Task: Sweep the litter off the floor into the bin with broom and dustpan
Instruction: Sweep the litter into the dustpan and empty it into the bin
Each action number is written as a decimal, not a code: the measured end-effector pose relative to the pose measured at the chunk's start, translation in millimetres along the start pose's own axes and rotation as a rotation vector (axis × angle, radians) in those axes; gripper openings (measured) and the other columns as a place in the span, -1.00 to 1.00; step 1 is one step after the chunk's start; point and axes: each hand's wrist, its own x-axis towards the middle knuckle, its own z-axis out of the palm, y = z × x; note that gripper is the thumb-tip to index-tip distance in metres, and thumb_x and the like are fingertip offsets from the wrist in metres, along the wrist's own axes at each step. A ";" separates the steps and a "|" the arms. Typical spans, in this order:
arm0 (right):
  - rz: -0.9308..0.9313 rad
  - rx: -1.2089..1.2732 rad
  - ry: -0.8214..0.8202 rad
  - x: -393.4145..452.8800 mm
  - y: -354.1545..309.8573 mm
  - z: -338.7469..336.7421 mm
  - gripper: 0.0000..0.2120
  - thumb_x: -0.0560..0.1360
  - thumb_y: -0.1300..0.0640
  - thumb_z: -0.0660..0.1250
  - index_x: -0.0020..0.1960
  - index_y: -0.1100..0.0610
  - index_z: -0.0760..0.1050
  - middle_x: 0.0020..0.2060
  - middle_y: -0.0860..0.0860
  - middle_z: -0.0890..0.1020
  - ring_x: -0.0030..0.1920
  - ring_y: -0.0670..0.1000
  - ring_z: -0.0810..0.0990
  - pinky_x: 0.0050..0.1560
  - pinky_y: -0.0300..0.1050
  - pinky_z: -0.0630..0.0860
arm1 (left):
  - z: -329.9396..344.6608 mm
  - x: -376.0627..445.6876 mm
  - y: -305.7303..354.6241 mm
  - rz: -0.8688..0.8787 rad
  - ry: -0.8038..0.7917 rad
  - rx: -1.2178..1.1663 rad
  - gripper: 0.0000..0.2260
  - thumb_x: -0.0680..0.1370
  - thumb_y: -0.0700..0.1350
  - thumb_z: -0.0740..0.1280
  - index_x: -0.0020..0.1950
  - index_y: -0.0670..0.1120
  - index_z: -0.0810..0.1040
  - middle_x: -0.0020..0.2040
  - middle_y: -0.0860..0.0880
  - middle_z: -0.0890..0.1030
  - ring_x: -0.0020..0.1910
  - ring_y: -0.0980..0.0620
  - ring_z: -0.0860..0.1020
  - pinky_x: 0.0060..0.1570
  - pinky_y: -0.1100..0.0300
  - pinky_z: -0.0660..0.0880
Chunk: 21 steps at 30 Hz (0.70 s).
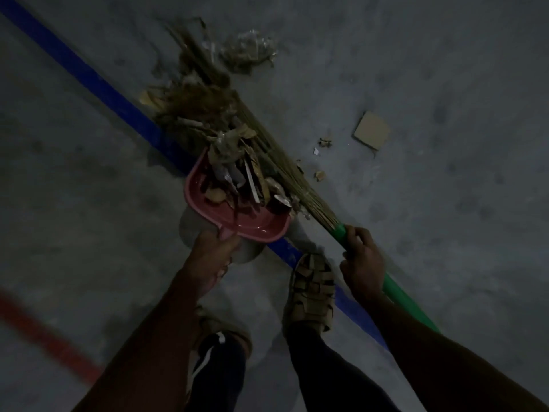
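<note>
Litter being drawn into a pink plastic dustpan (237,215) across the blue floor stripe (89,75).

The left hand (212,254) curls round the dustpan's handle, its mouth facing up-frame toward the heap of dry leaves and paper scraps (205,114). Right of the dustpan, the right hand (361,257) grips the green-handled straw broom (285,171), whose long axis runs diagonally past the pan's right edge into the heap. A square of brown cardboard (371,133) and small crumbs lie farther right of the dustpan, unswept.

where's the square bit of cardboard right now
In the head view the cardboard square lies flat on the floor, right of the broom bristles and beyond the small scraps, apart from the dustpan.
</note>
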 end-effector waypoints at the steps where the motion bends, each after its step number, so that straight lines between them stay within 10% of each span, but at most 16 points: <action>1: 0.008 0.007 0.018 -4.7 -6.7 -11.5 -0.36 0.29 0.38 0.43 0.35 0.11 0.45 0.23 0.03 0.47 -0.10 0.07 0.60 -0.26 -0.11 0.55 | -4.4 -11.7 9.5 0.019 0.004 0.006 -0.74 0.58 -0.10 0.37 -0.28 -0.14 0.45 -0.50 -0.07 0.38 -0.65 0.09 0.30 -0.56 0.32 0.19; 9: 0.009 0.032 0.099 -51.8 -102.3 -137.3 -0.37 0.30 0.40 0.42 0.33 0.10 0.46 0.22 0.02 0.48 -0.17 0.03 0.59 -0.37 -0.21 0.35 | -75.5 -143.9 97.9 0.162 0.019 -0.020 -0.87 0.53 -0.12 0.43 -0.15 -0.17 0.61 -0.33 -0.12 0.62 -0.39 -0.02 0.55 -0.39 0.21 0.46; 13: -0.018 -0.053 0.100 -89.4 -167.9 -220.5 -0.40 0.31 0.36 0.44 0.32 0.11 0.47 0.20 0.03 0.48 -0.14 0.08 0.56 -0.38 -0.20 0.29 | -130.7 -242.0 144.1 0.208 0.019 -0.017 -0.83 0.59 -0.19 0.37 -0.18 -0.03 0.49 -0.47 0.07 0.46 -0.58 0.20 0.37 -0.61 0.36 0.29; 21: -0.172 -0.254 0.007 -172.8 -288.5 -371.7 -0.42 0.34 0.24 0.42 0.34 0.05 0.41 0.20 0.03 0.46 -0.11 0.12 0.51 -0.34 -0.11 0.39 | -223.5 -417.6 142.1 0.073 0.125 -0.165 -0.77 0.55 -0.15 0.36 -0.30 -0.11 0.45 -0.51 -0.06 0.38 -0.62 0.04 0.29 -0.47 0.30 0.21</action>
